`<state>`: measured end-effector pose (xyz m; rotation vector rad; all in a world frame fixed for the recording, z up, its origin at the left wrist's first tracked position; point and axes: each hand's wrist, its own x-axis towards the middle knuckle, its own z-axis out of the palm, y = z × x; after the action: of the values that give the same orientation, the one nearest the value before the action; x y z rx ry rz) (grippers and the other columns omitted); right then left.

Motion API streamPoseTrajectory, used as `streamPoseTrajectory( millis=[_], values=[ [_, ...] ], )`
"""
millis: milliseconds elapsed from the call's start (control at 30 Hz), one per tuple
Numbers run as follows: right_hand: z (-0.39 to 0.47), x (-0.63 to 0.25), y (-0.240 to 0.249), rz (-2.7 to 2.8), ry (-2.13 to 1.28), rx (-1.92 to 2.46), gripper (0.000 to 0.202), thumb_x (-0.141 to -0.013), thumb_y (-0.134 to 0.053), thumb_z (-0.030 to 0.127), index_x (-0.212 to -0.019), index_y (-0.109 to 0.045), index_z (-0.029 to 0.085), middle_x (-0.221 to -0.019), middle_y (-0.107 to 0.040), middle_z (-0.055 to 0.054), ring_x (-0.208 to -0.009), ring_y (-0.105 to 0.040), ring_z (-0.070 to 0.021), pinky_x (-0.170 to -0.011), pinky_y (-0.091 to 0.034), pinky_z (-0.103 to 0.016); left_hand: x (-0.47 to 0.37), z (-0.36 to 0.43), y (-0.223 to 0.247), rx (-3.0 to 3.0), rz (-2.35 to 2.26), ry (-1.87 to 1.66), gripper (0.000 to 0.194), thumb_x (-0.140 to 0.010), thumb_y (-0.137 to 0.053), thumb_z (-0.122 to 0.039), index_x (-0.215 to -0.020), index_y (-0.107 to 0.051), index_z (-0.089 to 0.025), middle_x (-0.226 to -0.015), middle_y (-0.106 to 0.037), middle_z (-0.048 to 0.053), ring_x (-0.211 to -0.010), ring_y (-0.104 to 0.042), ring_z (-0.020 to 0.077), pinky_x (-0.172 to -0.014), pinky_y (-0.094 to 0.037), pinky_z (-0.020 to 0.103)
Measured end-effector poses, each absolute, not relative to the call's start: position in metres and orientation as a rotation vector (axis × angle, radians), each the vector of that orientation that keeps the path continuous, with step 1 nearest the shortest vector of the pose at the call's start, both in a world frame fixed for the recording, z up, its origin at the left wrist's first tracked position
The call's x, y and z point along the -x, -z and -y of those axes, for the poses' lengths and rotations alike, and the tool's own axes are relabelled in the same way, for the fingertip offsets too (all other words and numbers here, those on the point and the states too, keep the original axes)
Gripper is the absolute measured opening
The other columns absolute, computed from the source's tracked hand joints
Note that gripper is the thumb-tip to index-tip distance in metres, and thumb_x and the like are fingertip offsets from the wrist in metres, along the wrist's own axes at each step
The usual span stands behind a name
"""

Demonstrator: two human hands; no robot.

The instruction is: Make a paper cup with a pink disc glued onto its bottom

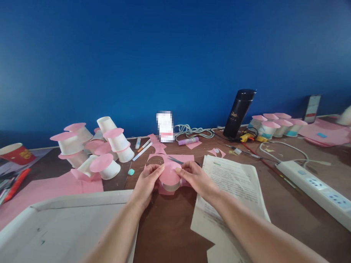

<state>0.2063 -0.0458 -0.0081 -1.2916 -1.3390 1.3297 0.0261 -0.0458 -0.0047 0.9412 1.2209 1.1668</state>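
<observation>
Between my two hands is a pink paper disc (170,173), lying over a pale round object (172,186) that looks like a paper cup; most of it is hidden. My left hand (149,181) grips the disc's left edge, thumb on top. At the right edge my right hand (195,178) pinches it the same way. Pink paper offcuts (188,158) lie beneath and behind the hands. Just beyond the disc, scissors (176,160) rest on the offcuts, partly covered by my right hand.
White paper cups with pink discs (105,166) are piled at left; more capped cups (269,127) stand at far right. Printed sheets (234,187), a power strip (320,190), a black flask (239,112), a purple glue stick (188,141) and a grey tray-like board (82,228) surround my arms.
</observation>
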Motion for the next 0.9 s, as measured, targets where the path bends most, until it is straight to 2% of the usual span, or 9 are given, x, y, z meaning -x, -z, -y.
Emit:
streamPoseTrajectory(
  millis=[67, 133, 200, 267, 367, 533, 767, 900],
  values=[
    [0.048, -0.207, 0.008, 1.478, -1.047, 1.304, 0.044, -0.078, -0.065, 0.05, -0.11, -0.054, 0.022, -0.092, -0.06, -0.004, -0.074, -0.056, -0.0139, -0.065, -0.047, -0.028, -0.025, 0.044, 0.007, -1.056, -1.244, -1.257, 0.042, -0.066, -0.074, -0.047, -0.096, -0.063, -0.019, -0.077, -0.061, -0.001, -0.065, -0.055, 0.0104, -0.057, -0.043, 0.021],
    [0.05, -0.206, 0.006, 1.626, -0.787, 1.228, 0.047, -0.083, -0.061, 0.044, -0.125, -0.049, 0.027, -0.112, -0.058, -0.007, -0.09, -0.058, -0.0178, -0.08, -0.049, -0.034, -0.024, 0.043, 0.007, -1.203, -1.281, -1.348, 0.042, -0.069, -0.073, -0.042, -0.106, -0.064, -0.022, -0.088, -0.063, 0.001, -0.076, -0.058, 0.0122, -0.069, -0.046, 0.023],
    [0.052, -0.205, 0.005, 1.75, -0.564, 1.141, 0.043, -0.088, -0.057, 0.036, -0.13, -0.048, 0.033, -0.121, -0.055, -0.007, -0.106, -0.054, -0.021, -0.092, -0.046, -0.039, -0.022, 0.042, 0.007, -1.374, -1.313, -1.376, 0.038, -0.074, -0.069, -0.038, -0.11, -0.066, -0.027, -0.1, -0.063, 0.003, -0.087, -0.059, 0.0145, -0.078, -0.046, 0.025],
    [0.054, -0.204, 0.003, 1.837, -0.401, 1.102, 0.037, -0.091, -0.053, 0.03, -0.128, -0.053, 0.035, -0.124, -0.054, -0.007, -0.117, -0.049, -0.0229, -0.099, -0.043, -0.043, -0.021, 0.043, 0.005, -1.557, -1.307, -1.367, 0.029, -0.079, -0.064, -0.036, -0.107, -0.069, -0.029, -0.108, -0.062, 0.004, -0.098, -0.057, 0.0171, -0.087, -0.044, 0.028],
    [0.054, -0.203, 0.002, 1.9, -0.253, 1.113, 0.031, -0.092, -0.051, 0.027, -0.121, -0.06, 0.035, -0.127, -0.052, -0.008, -0.12, -0.048, -0.0242, -0.101, -0.041, -0.046, -0.019, 0.043, 0.002, -1.75, -1.276, -1.338, 0.023, -0.084, -0.059, -0.036, -0.101, -0.073, -0.03, -0.112, -0.061, 0.005, -0.111, -0.053, 0.0205, -0.098, -0.039, 0.033],
    [0.054, -0.203, 0.0, 1.975, -0.116, 1.133, 0.03, -0.093, -0.049, 0.026, -0.119, -0.062, 0.034, -0.128, -0.054, -0.007, -0.12, -0.049, -0.0263, -0.098, -0.043, -0.048, -0.015, 0.04, 0.004, -1.878, -1.325, -1.293, 0.023, -0.085, -0.057, -0.038, -0.1, -0.073, -0.031, -0.117, -0.06, 0.006, -0.117, -0.049, 0.0237, -0.104, -0.033, 0.04],
    [0.057, -0.202, -0.003, 2.024, -0.094, 1.221, 0.032, -0.094, -0.046, 0.028, -0.122, -0.059, 0.037, -0.134, -0.053, -0.002, -0.119, -0.048, -0.0267, -0.095, -0.043, -0.047, -0.013, 0.038, 0.003, -2.027, -1.374, -1.286, 0.022, -0.086, -0.056, -0.037, -0.096, -0.074, -0.029, -0.114, -0.063, 0.006, -0.115, -0.051, 0.0251, -0.102, -0.034, 0.041],
    [0.058, -0.202, -0.003, 2.03, -0.11, 1.235, 0.035, -0.094, -0.046, 0.028, -0.126, -0.056, 0.037, -0.135, -0.053, -0.001, -0.119, -0.049, -0.0257, -0.096, -0.042, -0.046, -0.014, 0.04, 0.002, -2.106, -1.374, -1.283, 0.024, -0.087, -0.054, -0.035, -0.101, -0.073, -0.031, -0.115, -0.064, 0.005, -0.113, -0.052, 0.025, -0.101, -0.034, 0.041]
  ],
)
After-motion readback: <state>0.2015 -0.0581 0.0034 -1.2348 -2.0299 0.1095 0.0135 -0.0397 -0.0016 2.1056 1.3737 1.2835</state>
